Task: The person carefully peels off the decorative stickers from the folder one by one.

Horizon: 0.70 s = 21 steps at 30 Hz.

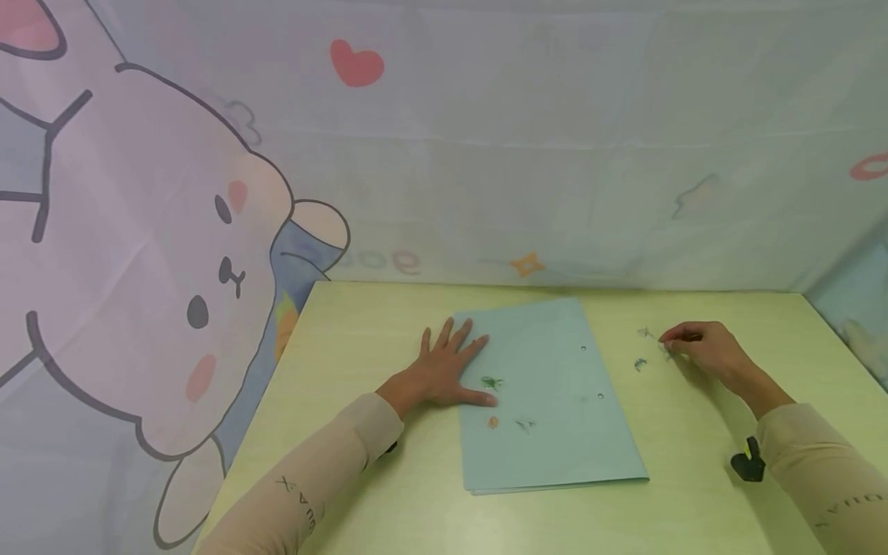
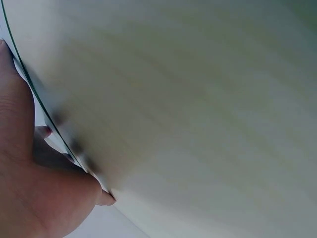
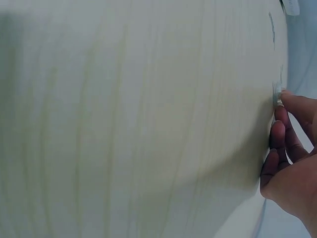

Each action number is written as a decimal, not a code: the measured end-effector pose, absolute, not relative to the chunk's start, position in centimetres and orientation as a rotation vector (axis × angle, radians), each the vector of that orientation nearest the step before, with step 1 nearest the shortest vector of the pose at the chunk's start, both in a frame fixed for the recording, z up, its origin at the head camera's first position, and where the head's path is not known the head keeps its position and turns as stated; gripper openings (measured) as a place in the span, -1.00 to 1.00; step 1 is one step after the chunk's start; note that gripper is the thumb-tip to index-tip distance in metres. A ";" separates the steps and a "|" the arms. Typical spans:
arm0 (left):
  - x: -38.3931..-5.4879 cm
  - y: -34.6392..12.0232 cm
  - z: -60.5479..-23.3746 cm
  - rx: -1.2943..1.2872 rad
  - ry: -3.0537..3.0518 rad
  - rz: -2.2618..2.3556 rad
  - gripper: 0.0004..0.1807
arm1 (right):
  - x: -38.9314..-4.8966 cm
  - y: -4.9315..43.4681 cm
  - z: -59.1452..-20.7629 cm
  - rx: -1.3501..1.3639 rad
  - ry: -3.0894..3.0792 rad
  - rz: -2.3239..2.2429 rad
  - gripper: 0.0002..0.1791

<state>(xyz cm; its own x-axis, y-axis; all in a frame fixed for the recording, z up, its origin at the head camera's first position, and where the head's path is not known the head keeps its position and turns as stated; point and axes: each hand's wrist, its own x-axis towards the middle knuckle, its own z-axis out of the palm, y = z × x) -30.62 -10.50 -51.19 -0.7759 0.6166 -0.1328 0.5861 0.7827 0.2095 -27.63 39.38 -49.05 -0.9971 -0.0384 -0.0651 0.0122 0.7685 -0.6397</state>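
Observation:
A light blue folder (image 1: 548,347) lies on the table, with a green leafy sticker (image 1: 492,382), a small orange sticker (image 1: 493,422) and a faint greyish sticker (image 1: 525,425) on its cover. My left hand (image 1: 447,374) rests spread over the folder's left edge, fingers straight. To the right of the folder, my right hand (image 1: 711,354) pinches a small, mostly see-through sticker (image 3: 277,94) between thumb and finger, low at the tabletop. Beside those fingertips lie a pale sticker (image 1: 645,332) and a bluish sticker (image 1: 640,364). What the pinched one depicts is too small to tell.
The pale wood-look table (image 1: 701,493) ends at the back against a hanging cloth (image 1: 555,154) printed with a cartoon figure and a heart. Two small round metal-like dots sit near the folder's right side. A black wrist device (image 1: 748,461) hangs under the right sleeve.

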 end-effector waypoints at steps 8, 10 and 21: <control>-30.4 -10.4 -50.9 0.965 2.770 0.258 0.27 | -27.2 39.6 -49.2 0.004 2.820 -1.132 -0.49; -30.4 -10.4 -50.9 0.968 2.770 0.257 0.26 | -27.1 39.6 -49.2 0.010 2.799 -1.174 -0.47; -30.4 -10.6 -50.7 0.966 2.778 0.252 0.25 | -27.3 38.5 -49.0 0.072 2.865 -1.230 -0.41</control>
